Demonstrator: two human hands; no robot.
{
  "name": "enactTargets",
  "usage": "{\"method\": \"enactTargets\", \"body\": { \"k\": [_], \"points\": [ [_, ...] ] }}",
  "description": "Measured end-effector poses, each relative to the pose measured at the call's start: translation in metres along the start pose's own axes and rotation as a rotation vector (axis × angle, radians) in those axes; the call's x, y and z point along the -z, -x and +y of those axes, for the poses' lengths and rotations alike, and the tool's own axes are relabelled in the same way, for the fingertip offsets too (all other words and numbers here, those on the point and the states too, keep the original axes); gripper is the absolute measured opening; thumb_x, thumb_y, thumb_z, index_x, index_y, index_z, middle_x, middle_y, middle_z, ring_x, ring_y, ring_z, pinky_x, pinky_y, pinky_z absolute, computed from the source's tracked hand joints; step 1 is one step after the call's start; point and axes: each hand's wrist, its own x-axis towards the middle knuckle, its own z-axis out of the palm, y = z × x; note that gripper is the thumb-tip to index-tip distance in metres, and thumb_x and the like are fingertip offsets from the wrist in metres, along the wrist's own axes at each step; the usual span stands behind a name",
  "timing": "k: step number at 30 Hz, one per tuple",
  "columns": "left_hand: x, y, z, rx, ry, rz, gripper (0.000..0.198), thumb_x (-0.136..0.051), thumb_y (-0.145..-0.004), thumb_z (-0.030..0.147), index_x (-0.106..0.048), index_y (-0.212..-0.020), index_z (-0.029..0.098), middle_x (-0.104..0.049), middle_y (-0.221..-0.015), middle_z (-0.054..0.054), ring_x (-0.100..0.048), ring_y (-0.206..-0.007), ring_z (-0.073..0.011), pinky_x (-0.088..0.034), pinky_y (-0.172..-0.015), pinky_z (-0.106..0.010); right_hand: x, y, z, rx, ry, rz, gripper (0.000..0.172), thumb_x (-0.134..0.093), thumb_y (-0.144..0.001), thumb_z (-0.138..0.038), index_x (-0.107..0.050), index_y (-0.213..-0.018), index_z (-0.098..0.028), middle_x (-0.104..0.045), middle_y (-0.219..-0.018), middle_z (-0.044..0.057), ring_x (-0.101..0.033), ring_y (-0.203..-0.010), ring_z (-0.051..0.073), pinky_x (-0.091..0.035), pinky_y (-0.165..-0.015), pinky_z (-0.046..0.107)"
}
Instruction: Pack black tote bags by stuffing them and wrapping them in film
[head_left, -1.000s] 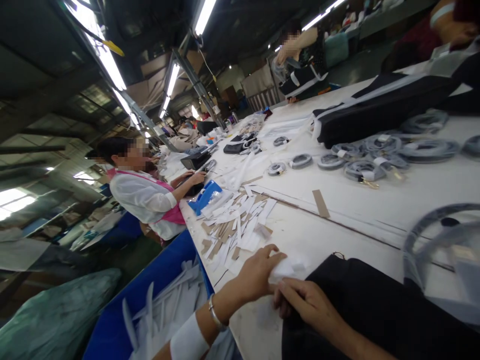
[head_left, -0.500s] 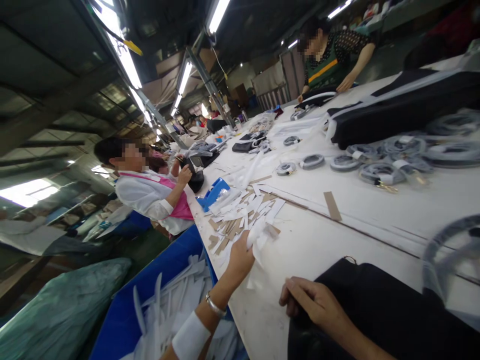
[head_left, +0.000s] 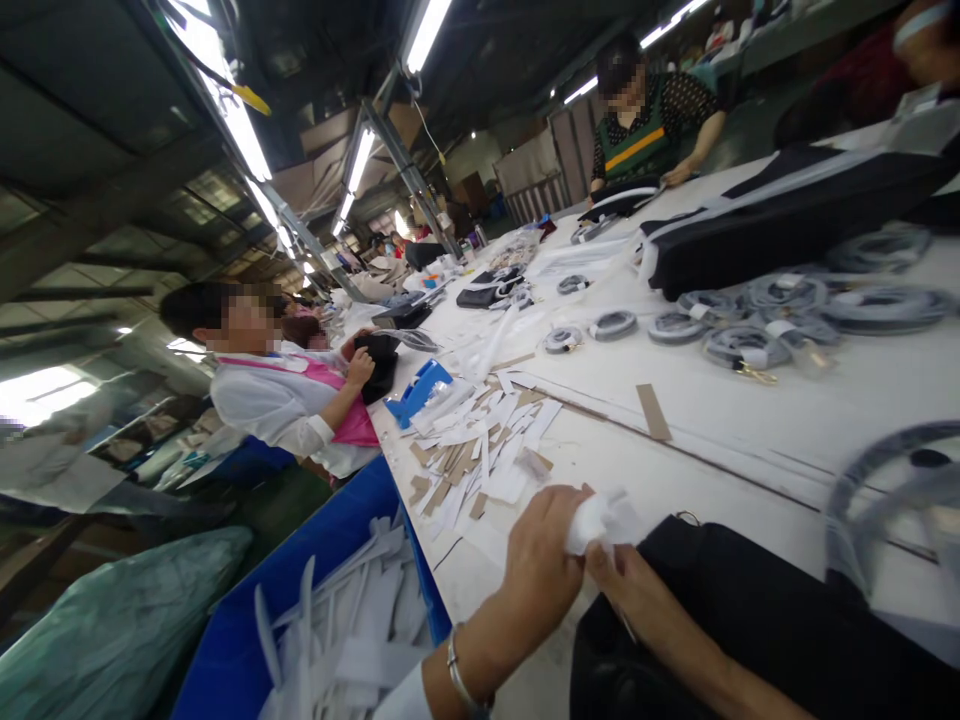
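Between my hands, over the near table edge, is a crumpled piece of thin white sheet (head_left: 606, 520); whether it is paper or foam I cannot tell. My left hand (head_left: 541, 560), with a silver bangle at the wrist, is closed around one side of it. The thumb and fingers of my right hand (head_left: 626, 585) pinch its lower edge, close against the left fingers. Below my right forearm lies a black bag-like piece (head_left: 742, 590) with a small metal ring (head_left: 688, 517) at its top edge.
Paper and cardboard strips (head_left: 480, 440) are scattered beside a blue dispenser (head_left: 418, 393). Wrapped coiled straps (head_left: 742, 345) lie on the right. A blue bin (head_left: 225, 625) of white scraps stands below the edge. Co-workers handle black pieces at left (head_left: 292, 385) and across (head_left: 660, 130).
My left hand has come back from the strip pile toward the right with the white sheet. My right hand has met it and taken hold of the sheet's edge.
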Motion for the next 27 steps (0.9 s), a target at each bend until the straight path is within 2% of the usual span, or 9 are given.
{"method": "enactTargets", "body": {
  "k": [5, 9, 12, 14, 16, 19, 22, 25, 27],
  "points": [
    [-0.024, -0.003, 0.021, 0.05, 0.054, -0.083, 0.033, -0.054, -0.086, 0.026, -0.06, -0.118, 0.024, -0.05, -0.145, -0.009, -0.043, -0.134, -0.0293, -0.036, -0.114, -0.048, 0.0, 0.005, -0.009, -0.089, -0.102, 0.059, 0.068, -0.079, -0.069, -0.056, -0.063, -0.124, -0.02, -0.066, -0.122, 0.011, -0.048, -0.131, 0.029, -0.029, -0.117, 0.044],
    [-0.016, -0.003, 0.013, -0.048, -0.014, -0.291, 0.08, -0.066, -0.069, 0.025, -0.04, -0.144, 0.024, -0.022, -0.162, -0.01, -0.011, -0.149, -0.0396, -0.01, -0.118, -0.066, -0.006, 0.005, -0.015, -0.149, -0.341, 0.194, 0.062, -0.078, -0.069, -0.055, -0.066, -0.118, -0.02, -0.069, -0.116, 0.008, -0.051, -0.128, 0.03, -0.037, -0.113, 0.045],
    [0.004, -0.003, 0.003, -0.18, 0.135, -0.416, 0.094, -0.073, -0.072, 0.039, -0.028, -0.152, 0.019, -0.025, -0.16, -0.015, -0.012, -0.149, -0.0394, -0.011, -0.118, -0.064, -0.008, 0.004, -0.017, -0.178, -0.379, 0.227, 0.056, -0.08, -0.067, -0.051, -0.068, -0.111, -0.02, -0.071, -0.11, 0.007, -0.057, -0.121, 0.031, -0.047, -0.105, 0.044],
    [0.02, -0.006, -0.006, -0.22, 0.278, -0.433, 0.08, -0.071, -0.08, 0.044, -0.038, -0.148, 0.02, -0.035, -0.156, -0.014, -0.024, -0.147, -0.035, -0.022, -0.119, -0.056, -0.007, 0.002, -0.016, -0.204, -0.399, 0.243, 0.052, -0.08, -0.067, -0.051, -0.068, -0.108, -0.022, -0.072, -0.107, 0.006, -0.062, -0.113, 0.03, -0.053, -0.097, 0.043],
    [0.036, -0.014, -0.024, -0.116, 0.321, -0.35, 0.054, -0.061, -0.09, 0.039, -0.05, -0.141, 0.024, -0.05, -0.147, -0.01, -0.045, -0.137, -0.0277, -0.041, -0.112, -0.044, -0.006, 0.001, -0.014, -0.232, -0.43, 0.252, 0.043, -0.08, -0.068, -0.051, -0.068, -0.097, -0.022, -0.072, -0.094, 0.004, -0.067, -0.099, 0.028, -0.057, -0.087, 0.04],
    [0.057, -0.036, -0.072, 0.234, 0.041, -0.072, 0.035, -0.05, -0.096, 0.031, -0.06, -0.13, 0.025, -0.067, -0.126, -0.005, -0.065, -0.111, -0.0192, -0.055, -0.093, -0.03, -0.007, 0.0, -0.014, -0.254, -0.463, 0.195, 0.034, -0.085, -0.065, -0.045, -0.061, -0.073, -0.022, -0.059, -0.06, -0.003, -0.064, -0.067, 0.018, -0.058, -0.077, 0.033],
    [0.072, -0.06, -0.133, 0.403, -0.162, 0.067, 0.035, -0.044, -0.098, 0.02, -0.059, -0.129, 0.018, -0.062, -0.132, -0.012, -0.062, -0.114, -0.0223, -0.048, -0.102, -0.04, -0.014, 0.002, -0.017, -0.274, -0.458, 0.16, 0.041, -0.088, -0.06, -0.045, -0.056, -0.072, -0.022, -0.037, -0.044, -0.011, -0.046, -0.044, 0.01, -0.056, -0.068, 0.03],
    [0.077, -0.074, -0.181, 0.473, -0.278, 0.054, 0.032, -0.057, -0.093, 0.022, -0.06, -0.124, 0.014, -0.059, -0.132, -0.014, -0.058, -0.119, -0.0263, -0.042, -0.106, -0.05, -0.018, 0.003, -0.017, -0.297, -0.427, 0.159, 0.048, -0.087, -0.057, -0.054, -0.055, -0.074, -0.022, -0.034, -0.042, -0.012, -0.041, -0.04, 0.009, -0.053, -0.062, 0.031],
    [0.075, -0.075, -0.2, 0.492, -0.327, 0.02, 0.031, -0.063, -0.092, 0.029, -0.061, -0.119, 0.015, -0.061, -0.127, -0.011, -0.058, -0.116, -0.026, -0.046, -0.102, -0.051, -0.018, 0.002, -0.013, -0.289, -0.385, 0.14, 0.052, -0.084, -0.056, -0.061, -0.052, -0.071, -0.023, -0.035, -0.041, -0.011, -0.043, -0.041, 0.011, -0.052, -0.062, 0.033]
  ]
}}
